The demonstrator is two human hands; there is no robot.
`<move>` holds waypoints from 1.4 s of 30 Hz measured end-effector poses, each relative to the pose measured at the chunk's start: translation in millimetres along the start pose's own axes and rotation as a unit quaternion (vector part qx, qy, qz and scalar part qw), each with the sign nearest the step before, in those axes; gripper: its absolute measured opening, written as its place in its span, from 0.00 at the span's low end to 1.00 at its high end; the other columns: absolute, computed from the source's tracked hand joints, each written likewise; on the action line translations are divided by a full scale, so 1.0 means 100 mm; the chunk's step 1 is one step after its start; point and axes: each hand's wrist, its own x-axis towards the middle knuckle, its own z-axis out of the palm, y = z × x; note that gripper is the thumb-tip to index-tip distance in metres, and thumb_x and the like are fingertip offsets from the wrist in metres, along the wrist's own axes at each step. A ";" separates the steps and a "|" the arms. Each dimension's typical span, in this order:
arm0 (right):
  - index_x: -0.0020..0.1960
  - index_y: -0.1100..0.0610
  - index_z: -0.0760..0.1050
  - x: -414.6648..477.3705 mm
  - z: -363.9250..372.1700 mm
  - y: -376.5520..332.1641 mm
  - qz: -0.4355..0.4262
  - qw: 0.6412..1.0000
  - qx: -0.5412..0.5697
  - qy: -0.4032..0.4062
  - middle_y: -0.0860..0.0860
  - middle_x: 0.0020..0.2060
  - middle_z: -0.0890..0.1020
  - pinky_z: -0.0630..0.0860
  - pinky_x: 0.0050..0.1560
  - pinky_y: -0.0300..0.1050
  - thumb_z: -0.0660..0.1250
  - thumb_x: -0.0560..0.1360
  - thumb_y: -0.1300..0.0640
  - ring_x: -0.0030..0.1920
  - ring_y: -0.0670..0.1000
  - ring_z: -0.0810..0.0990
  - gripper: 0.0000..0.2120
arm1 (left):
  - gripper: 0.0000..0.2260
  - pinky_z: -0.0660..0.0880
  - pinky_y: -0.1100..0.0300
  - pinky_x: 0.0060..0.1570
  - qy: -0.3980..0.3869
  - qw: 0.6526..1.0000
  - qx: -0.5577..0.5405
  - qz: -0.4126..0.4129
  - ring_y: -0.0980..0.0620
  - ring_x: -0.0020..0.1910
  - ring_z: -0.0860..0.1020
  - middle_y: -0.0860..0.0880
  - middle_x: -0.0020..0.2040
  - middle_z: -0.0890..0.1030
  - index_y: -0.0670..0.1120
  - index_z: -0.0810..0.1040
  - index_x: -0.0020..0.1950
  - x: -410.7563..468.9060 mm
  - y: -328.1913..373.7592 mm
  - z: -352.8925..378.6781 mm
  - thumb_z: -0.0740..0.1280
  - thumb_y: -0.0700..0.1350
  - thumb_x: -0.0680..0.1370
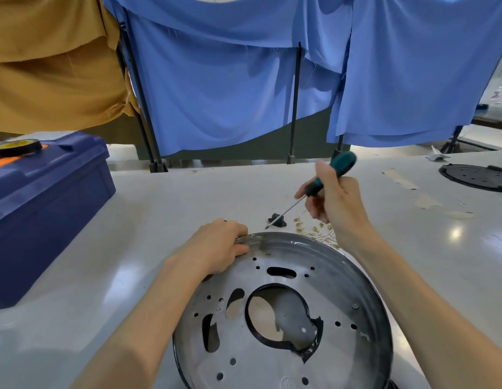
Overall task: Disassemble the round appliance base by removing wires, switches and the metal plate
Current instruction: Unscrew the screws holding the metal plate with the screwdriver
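Observation:
The round appliance base (376, 310) lies on the white table in front of me, its perforated metal plate (322, 290) facing up with a large central opening. My left hand (216, 245) grips the base's far left rim. My right hand (334, 197) holds a green-handled screwdriver (317, 186) above the table; its tip points down-left, just beyond the far rim. A small screw (268, 252) sits in the plate near that rim. A black switch (277, 220) and a bundle of white wires (322, 234) with brass terminals lie on the table behind the base.
A blue toolbox (42, 203) with a roll of tape (18, 146) on its lid stands at the left. Another black round base (477, 176) lies at the far right. Blue and tan cloths (230, 88) hang behind the table edge.

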 end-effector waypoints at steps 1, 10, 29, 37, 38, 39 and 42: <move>0.36 0.68 0.77 -0.01 0.04 0.02 0.016 1.000 -0.018 -0.018 0.51 0.19 0.74 0.63 0.20 0.34 0.60 0.80 0.48 0.18 0.46 0.67 0.25 | 0.11 0.67 0.56 0.40 0.000 1.000 0.003 -0.001 0.45 0.41 0.72 0.49 0.39 0.71 0.51 0.67 0.39 0.00 0.00 0.00 0.62 0.49 0.81; 0.34 0.69 0.77 -0.05 0.12 0.12 0.041 0.993 -0.096 -0.063 0.55 0.21 0.77 0.65 0.19 0.33 0.66 0.78 0.56 0.17 0.48 0.71 0.19 | 0.10 0.67 0.56 0.39 0.013 1.000 -0.019 0.005 0.45 0.40 0.72 0.50 0.38 0.70 0.47 0.70 0.42 0.00 -0.06 0.04 0.62 0.49 0.81; 0.33 0.65 0.76 -0.09 0.16 0.11 0.022 0.988 -0.129 -0.084 0.52 0.20 0.77 0.71 0.23 0.35 0.64 0.78 0.56 0.18 0.46 0.70 0.18 | 0.13 0.63 0.57 0.36 0.025 0.999 -0.027 0.009 0.46 0.38 0.70 0.51 0.35 0.69 0.48 0.66 0.38 0.01 -0.09 0.08 0.62 0.49 0.81; 0.36 0.69 0.75 -0.18 0.28 0.06 -0.008 0.982 -0.157 -0.105 0.54 0.22 0.77 0.71 0.24 0.38 0.65 0.77 0.53 0.20 0.48 0.71 0.19 | 0.05 0.69 0.56 0.42 0.015 0.999 -0.020 0.027 0.47 0.42 0.73 0.52 0.38 0.71 0.49 0.74 0.48 0.02 -0.14 0.05 0.63 0.49 0.80; 0.37 0.69 0.75 -0.17 0.28 0.06 -0.005 0.983 -0.154 -0.104 0.54 0.22 0.77 0.71 0.24 0.38 0.66 0.77 0.53 0.20 0.48 0.71 0.19 | 0.05 0.69 0.57 0.41 0.016 0.999 -0.017 0.027 0.47 0.41 0.73 0.53 0.37 0.70 0.49 0.74 0.47 0.01 -0.14 0.05 0.63 0.49 0.80; 0.37 0.70 0.75 -0.17 0.29 0.05 -0.002 0.983 -0.151 -0.102 0.54 0.22 0.77 0.71 0.24 0.38 0.66 0.77 0.53 0.20 0.48 0.71 0.20 | 0.05 0.67 0.57 0.39 0.016 0.999 -0.017 0.028 0.48 0.39 0.72 0.54 0.36 0.69 0.50 0.72 0.45 0.01 -0.15 0.05 0.63 0.49 0.80; 0.37 0.68 0.76 -0.16 0.29 0.06 0.007 0.985 -0.145 -0.094 0.54 0.23 0.78 0.72 0.24 0.38 0.66 0.77 0.53 0.20 0.49 0.72 0.18 | 0.08 0.64 0.58 0.36 0.021 0.999 -0.024 0.029 0.51 0.36 0.70 0.55 0.34 0.69 0.53 0.69 0.41 0.01 -0.17 0.05 0.64 0.49 0.80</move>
